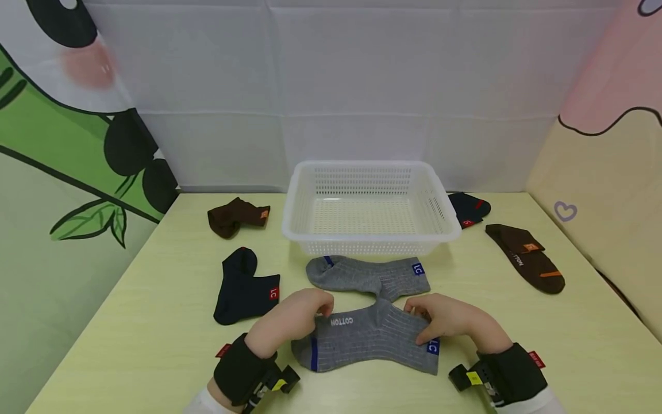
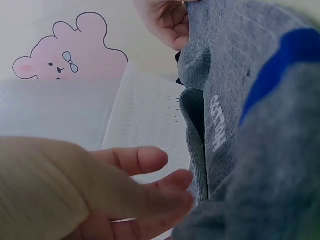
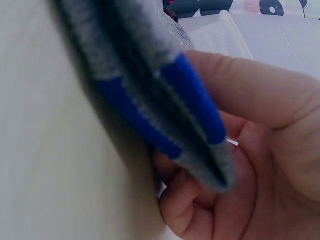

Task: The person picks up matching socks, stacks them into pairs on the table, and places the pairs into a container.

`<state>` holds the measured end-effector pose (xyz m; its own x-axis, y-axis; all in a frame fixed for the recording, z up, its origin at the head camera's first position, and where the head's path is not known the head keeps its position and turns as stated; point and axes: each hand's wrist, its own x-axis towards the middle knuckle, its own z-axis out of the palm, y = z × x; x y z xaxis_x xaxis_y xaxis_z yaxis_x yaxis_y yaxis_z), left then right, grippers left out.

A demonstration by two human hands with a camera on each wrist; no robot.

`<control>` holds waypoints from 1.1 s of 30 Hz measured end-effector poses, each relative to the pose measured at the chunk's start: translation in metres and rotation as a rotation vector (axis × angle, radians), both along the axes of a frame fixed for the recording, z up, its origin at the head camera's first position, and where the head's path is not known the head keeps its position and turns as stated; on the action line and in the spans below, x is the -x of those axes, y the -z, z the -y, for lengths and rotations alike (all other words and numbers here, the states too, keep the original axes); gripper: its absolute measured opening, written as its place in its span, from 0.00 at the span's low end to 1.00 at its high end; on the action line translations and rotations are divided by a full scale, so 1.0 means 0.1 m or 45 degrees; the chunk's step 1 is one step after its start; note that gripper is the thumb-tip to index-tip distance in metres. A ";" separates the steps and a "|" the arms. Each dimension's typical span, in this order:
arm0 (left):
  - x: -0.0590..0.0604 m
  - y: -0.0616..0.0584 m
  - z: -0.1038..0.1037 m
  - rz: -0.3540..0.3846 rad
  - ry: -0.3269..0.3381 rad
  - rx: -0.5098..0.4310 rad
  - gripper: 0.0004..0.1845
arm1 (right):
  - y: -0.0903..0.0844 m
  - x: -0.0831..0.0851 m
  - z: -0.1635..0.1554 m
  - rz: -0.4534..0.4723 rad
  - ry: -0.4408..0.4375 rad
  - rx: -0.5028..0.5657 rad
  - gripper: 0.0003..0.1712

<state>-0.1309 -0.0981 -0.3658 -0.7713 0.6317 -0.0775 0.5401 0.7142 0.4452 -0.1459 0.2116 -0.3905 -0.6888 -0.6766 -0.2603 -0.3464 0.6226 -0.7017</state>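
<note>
A grey sock [image 1: 374,339] with a blue toe stripe and COTTON lettering lies flat in front of the person. At its cuff, the right hand [image 1: 450,322] pinches the edge; in the right wrist view the thumb [image 3: 260,90] lies over the blue-marked cuff [image 3: 195,100], with fingers bent beneath. Over at the toe end, the left hand [image 1: 297,316] is right at the sock's upper edge, its fingers loosely bent. In the left wrist view those fingers [image 2: 140,160] stand beside the fabric. A second grey sock [image 1: 357,275] lies just behind, overlapping the first at mid-length.
A white plastic basket [image 1: 369,246] stands behind the socks. On the left lie a brown sock [image 1: 235,217] and a dark navy sock [image 1: 240,287]; on the right, another navy sock [image 1: 468,208] beside the basket and a brown sock [image 1: 527,259]. Printed cloth walls surround the table.
</note>
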 end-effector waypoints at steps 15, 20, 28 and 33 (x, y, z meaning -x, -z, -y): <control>-0.18 -0.10 -0.06 0.304 0.114 0.148 0.19 | -0.20 -0.09 -0.04 -0.122 0.097 -0.119 0.18; -0.22 -0.05 -0.11 0.252 0.039 0.253 0.20 | -0.21 -0.14 0.05 -0.071 -0.074 -0.079 0.20; -0.25 0.00 -0.17 0.277 -0.033 0.334 0.21 | -0.14 -0.21 0.14 -0.079 -0.065 -0.187 0.28; -0.26 0.04 -0.20 0.222 -0.062 0.375 0.19 | -0.12 -0.26 0.21 -0.121 -0.023 -0.308 0.29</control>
<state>-0.1047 -0.0779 -0.3694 -0.7592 0.5253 -0.3843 0.4363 0.8489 0.2983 -0.1201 0.1904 -0.3783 -0.7063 -0.6148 -0.3510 -0.4162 0.7616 -0.4967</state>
